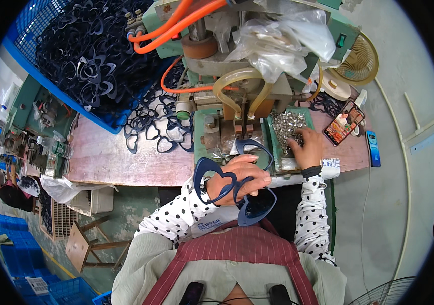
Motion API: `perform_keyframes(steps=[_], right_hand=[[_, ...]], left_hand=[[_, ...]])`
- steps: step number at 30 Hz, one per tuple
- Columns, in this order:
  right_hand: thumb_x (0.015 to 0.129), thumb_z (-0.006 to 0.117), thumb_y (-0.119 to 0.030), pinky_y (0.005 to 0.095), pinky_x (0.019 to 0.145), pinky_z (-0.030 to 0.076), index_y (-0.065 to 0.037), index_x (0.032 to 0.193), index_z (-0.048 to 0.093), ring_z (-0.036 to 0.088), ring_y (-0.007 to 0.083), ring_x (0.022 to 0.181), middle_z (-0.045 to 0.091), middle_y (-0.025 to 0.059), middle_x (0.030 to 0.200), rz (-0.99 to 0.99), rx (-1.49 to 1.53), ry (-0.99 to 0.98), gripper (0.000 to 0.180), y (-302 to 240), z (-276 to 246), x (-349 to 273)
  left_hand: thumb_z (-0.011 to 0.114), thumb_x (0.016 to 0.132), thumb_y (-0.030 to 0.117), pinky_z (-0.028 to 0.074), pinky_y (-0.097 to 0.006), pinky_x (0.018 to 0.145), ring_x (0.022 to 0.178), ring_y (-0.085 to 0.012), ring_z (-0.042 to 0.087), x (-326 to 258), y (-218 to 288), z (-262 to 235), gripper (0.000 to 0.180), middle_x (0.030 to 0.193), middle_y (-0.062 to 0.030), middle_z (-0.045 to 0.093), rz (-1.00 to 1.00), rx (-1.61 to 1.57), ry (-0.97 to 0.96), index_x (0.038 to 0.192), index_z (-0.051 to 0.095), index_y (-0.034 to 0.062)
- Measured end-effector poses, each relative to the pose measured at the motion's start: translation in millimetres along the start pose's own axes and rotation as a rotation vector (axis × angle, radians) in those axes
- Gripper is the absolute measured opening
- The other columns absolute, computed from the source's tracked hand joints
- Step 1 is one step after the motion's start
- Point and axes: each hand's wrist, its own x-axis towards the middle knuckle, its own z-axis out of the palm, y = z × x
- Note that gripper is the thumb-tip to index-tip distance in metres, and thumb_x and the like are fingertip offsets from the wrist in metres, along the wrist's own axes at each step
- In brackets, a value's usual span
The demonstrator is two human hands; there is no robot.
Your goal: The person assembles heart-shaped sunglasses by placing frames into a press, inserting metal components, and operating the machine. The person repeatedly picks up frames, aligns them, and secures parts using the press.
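— Frames, dark blue heart-shaped plastic ones (237, 189), clutched in her left hand (240, 178), near the bench edge.
— Light, stiff, slippery; grip the rims. Right hand (306, 147) digs, fingers curled, into small metal parts (288, 124).

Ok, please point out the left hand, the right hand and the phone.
left hand (237, 179), head view, on its back.
right hand (307, 147), head view, on its back.
phone (343, 122), head view, on its lit screen.

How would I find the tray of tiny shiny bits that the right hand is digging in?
Start at the big green machine in the middle of the wooden bench. Just right of its base sits a green tray, heaped with small silver metal bits, under the right hand. Everything else nearby is dark blue frames or plastic.
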Motion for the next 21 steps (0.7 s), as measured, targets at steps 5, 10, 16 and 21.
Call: perform_keyframes(steps=[5, 10, 16, 21], right_hand=[[0.071, 0.078, -0.022, 0.0467, 0.093, 0.037, -0.012, 0.083, 0.070, 0.052, 0.0314, 0.107, 0.063, 0.0067, 0.113, 0.078, 0.001, -0.005, 0.017, 4, 12, -4], [0.073, 0.076, -0.019, 0.0445, 0.087, 0.040, -0.010, 0.077, 0.070, 0.056, 0.0307, 0.097, 0.067, 0.0080, 0.101, 0.112, 0.174, 0.034, 0.012, 12, 12, -3], [0.081, 0.070, -0.018, 0.0428, 0.079, 0.043, -0.008, 0.086, 0.068, 0.057, 0.0310, 0.087, 0.065, 0.0096, 0.083, 0.185, 0.262, 0.132, 0.011, 11, 12, -2], [0.086, 0.064, -0.016, 0.0426, 0.080, 0.043, -0.007, 0.093, 0.067, 0.058, 0.0316, 0.087, 0.066, 0.0112, 0.087, 0.263, 0.307, 0.128, 0.011, 20, 19, -6]], left_hand=[[0.069, 0.077, 0.003, 0.036, -0.051, 0.105, 0.122, -0.0280, 0.051, -10, 14, 5, 0.059, 0.124, -0.0054, 0.062, -0.125, 0.104, 0.074, 0.133, 0.054, 0.0146], [0.064, 0.087, 0.037, 0.026, -0.050, 0.111, 0.141, -0.0364, 0.028, -41, 36, -5, 0.067, 0.159, -0.0163, 0.013, -0.536, -0.749, 0.101, 0.143, 0.044, 0.0063], [0.058, 0.095, 0.035, 0.050, -0.040, 0.090, 0.113, -0.0250, 0.056, -41, 44, -10, 0.045, 0.139, -0.0132, 0.044, -1.168, -1.221, 0.711, 0.123, 0.049, 0.0016], [0.076, 0.082, 0.021, 0.045, -0.038, 0.088, 0.109, -0.0232, 0.048, -27, 16, 7, 0.052, 0.118, -0.0119, 0.052, -0.757, 0.169, 0.777, 0.123, 0.046, 0.0073]])
